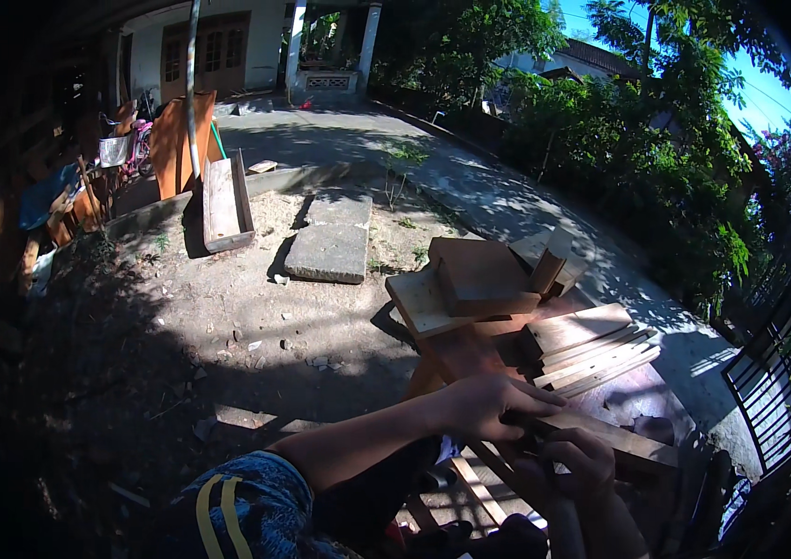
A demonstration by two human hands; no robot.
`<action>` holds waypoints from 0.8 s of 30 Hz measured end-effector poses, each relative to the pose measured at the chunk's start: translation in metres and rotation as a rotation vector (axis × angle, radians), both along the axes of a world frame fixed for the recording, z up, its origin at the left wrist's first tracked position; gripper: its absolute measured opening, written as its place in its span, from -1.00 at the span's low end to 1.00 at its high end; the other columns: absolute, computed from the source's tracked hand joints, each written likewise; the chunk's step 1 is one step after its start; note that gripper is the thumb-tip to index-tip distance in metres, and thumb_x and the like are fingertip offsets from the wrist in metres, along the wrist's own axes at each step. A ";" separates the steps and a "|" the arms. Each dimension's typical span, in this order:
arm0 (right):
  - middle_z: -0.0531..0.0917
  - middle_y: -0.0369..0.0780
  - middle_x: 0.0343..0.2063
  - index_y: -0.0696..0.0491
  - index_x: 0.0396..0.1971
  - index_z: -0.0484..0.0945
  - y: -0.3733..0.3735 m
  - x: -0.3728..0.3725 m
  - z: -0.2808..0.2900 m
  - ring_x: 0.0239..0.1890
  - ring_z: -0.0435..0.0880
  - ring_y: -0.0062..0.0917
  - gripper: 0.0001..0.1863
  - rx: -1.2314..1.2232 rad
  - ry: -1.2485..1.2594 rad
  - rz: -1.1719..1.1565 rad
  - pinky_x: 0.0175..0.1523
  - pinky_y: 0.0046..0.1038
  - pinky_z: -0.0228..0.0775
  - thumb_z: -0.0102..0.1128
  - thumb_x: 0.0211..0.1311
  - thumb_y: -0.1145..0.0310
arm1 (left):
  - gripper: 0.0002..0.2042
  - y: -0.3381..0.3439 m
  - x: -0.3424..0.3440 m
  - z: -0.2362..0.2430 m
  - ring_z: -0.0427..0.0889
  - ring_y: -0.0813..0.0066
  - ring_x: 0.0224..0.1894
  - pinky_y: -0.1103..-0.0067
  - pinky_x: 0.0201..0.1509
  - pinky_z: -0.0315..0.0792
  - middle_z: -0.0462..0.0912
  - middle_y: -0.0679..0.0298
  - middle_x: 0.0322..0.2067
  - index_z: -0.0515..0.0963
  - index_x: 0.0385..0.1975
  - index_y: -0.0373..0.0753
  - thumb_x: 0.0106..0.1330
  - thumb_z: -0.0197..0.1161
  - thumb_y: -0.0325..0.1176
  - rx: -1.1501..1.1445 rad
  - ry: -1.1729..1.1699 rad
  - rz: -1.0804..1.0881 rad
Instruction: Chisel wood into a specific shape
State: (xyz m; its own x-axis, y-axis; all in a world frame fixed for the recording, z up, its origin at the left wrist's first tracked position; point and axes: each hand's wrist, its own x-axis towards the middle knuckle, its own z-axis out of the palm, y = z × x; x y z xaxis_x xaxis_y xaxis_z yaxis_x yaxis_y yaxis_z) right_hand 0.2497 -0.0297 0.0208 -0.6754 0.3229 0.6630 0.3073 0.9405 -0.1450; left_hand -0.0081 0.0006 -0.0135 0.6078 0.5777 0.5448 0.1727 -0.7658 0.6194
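My left hand [484, 407] reaches in across the lower middle, its fingers bent and pressed together at the near end of a brown wooden piece [614, 435]. Just below and right of it, my right hand [581, 463] is closed in shadow beside the same piece. The hands almost meet; a small dark thing between them is too shaded to make out. The wooden piece lies slanting along the near side of a reddish-brown worktable [465, 351]. Behind it sit stacked pale wooden strips [600, 359] and a flat board [581, 328].
A box-like wooden block [484, 277] rests on a pale board [423, 303] at the table's far end. Across the dirt ground lie a concrete slab [328, 252] and a long wooden trough [226, 205]. A metal gate [772, 391] stands at right.
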 end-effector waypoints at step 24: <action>0.74 -0.20 -0.42 0.06 -0.40 0.71 0.009 0.013 0.000 -0.46 0.79 -0.51 -0.85 -0.134 0.101 -0.121 -0.42 -0.49 0.58 0.58 0.15 0.43 | -0.52 -0.001 0.018 0.020 0.69 0.10 0.15 0.19 0.29 0.52 0.66 0.13 0.12 0.60 0.25 -0.21 0.30 0.40 -0.32 0.060 0.218 0.118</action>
